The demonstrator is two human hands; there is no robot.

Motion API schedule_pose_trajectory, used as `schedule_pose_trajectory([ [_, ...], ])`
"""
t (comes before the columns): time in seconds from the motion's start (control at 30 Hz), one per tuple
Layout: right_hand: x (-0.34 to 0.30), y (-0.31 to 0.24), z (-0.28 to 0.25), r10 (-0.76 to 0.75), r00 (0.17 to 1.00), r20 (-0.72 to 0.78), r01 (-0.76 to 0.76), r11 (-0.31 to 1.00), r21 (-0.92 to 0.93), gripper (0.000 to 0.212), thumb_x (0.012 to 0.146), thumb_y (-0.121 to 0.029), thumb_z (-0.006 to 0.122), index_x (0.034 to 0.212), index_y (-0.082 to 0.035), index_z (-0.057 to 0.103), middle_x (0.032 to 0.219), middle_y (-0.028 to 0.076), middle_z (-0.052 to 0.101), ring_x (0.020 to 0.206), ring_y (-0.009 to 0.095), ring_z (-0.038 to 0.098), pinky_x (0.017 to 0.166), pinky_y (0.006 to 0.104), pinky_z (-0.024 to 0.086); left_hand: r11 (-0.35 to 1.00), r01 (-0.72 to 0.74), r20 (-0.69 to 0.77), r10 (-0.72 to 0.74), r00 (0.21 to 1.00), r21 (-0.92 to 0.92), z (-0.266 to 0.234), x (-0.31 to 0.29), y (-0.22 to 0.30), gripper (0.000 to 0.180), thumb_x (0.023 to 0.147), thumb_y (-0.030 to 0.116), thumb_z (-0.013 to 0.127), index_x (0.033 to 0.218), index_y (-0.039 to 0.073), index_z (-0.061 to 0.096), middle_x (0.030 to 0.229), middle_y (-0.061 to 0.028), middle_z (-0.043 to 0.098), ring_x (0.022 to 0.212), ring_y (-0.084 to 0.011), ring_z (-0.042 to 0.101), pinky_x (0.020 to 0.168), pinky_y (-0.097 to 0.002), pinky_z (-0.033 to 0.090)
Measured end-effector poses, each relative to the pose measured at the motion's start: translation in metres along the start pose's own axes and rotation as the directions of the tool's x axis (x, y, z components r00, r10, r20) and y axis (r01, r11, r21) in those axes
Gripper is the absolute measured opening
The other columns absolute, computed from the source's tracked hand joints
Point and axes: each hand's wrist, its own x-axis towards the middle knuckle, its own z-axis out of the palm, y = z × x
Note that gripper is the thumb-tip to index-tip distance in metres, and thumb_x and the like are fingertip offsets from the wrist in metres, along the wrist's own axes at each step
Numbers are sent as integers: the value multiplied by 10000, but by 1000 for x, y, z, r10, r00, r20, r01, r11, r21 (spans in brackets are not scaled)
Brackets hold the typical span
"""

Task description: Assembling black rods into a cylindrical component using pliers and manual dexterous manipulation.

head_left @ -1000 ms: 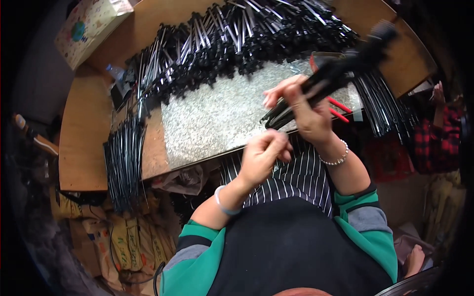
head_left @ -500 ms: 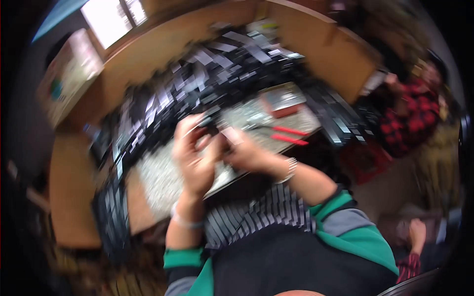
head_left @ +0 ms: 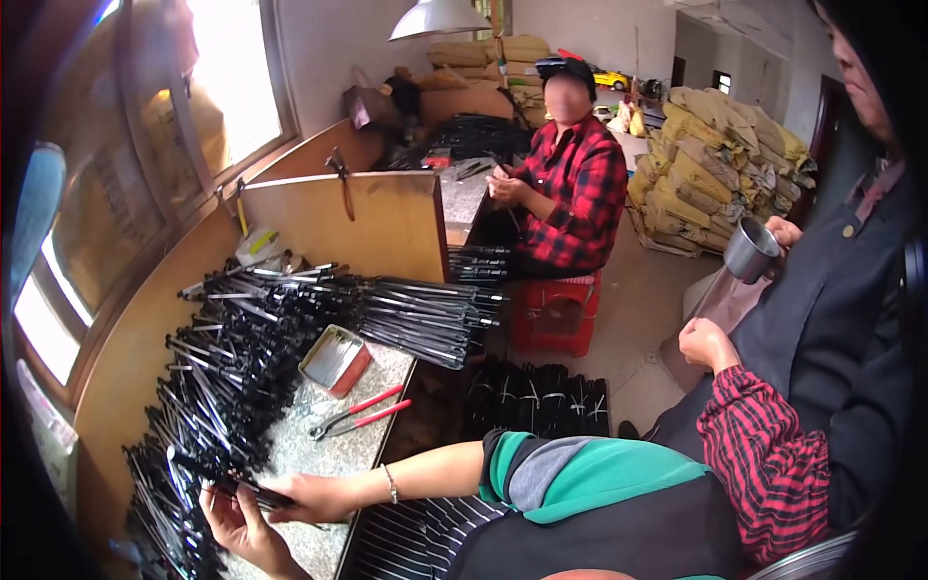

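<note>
View has swung up off the worktop (head_left: 319,449); both your hands, left hand (head_left: 242,527) and right hand (head_left: 314,498), fingers clamped on the black rod assembly (head_left: 227,480), thin, stiff, light: grip mid-shaft.

Speckled stone-topped workbench (head_left: 319,449) with wooden edging

A heap of black metal rods (head_left: 261,358) is spread across it from nine to one o'clock; a shallow metal tray (head_left: 333,358) and red-handled pliers (head_left: 358,414) are laid at centre.
</note>
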Motion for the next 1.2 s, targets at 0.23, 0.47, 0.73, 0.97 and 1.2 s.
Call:
schedule_pose_trajectory([
  [0.23, -8, -43, -13, -295, 867, -402, 216, 949, -231, 507, 789, -219, 662, 1196, -34, 421, 983, 207, 543, 787, 339, 588, 691, 396, 476, 989, 126, 21, -128, 992, 76, 3, 7, 25, 247, 822, -55, 595, 1054, -44, 511, 954, -150, 623, 833, -197, 604, 758, -293, 500],
  [0.47, -7, -44, -13, -85, 993, -83, 59, 958, -281, 385, 800, -188, 635, 1128, -31, 508, 1059, 185, 542, 981, 347, 544, 808, 378, 453, 996, 87, -2, -87, 996, 3, -9, -1, 23, 318, 852, -64, 537, 1160, -53, 454, 1056, -153, 591, 980, -194, 574, 892, -294, 434],
  [0.73, 12, -41, -36, 109, 983, -147, -80, 978, 190, 478, 892, -69, 521, 1323, 19, 335, 1272, 141, 471, 1190, 179, 425, 991, 309, 349, 993, 110, 55, -112, 992, 33, 13, 21, 24, 410, 774, -4, 675, 1160, -23, 539, 1016, -85, 626, 918, -125, 583, 801, -257, 482],
  [0.97, 15, -23, -11, 133, 973, -186, -15, 850, 527, 220, 895, -51, 548, 1103, 10, 513, 1082, 93, 582, 955, 105, 569, 828, 220, 454, 973, 174, 87, -162, 983, -154, 8, 23, 38, 507, 804, -4, 644, 1278, 8, 464, 1067, -88, 617, 938, -97, 568, 813, -237, 479],
  [1.2, 16, -25, -6, 96, 954, -284, 30, 911, 410, 200, 881, -93, 589, 1047, 12, 551, 912, 36, 634, 816, 68, 588, 740, 194, 477, 991, 88, 166, -71, 984, -96, 0, 26, 27, 536, 823, -34, 604, 1313, -15, 389, 1106, -138, 591, 1011, -188, 573, 852, -293, 484],
])
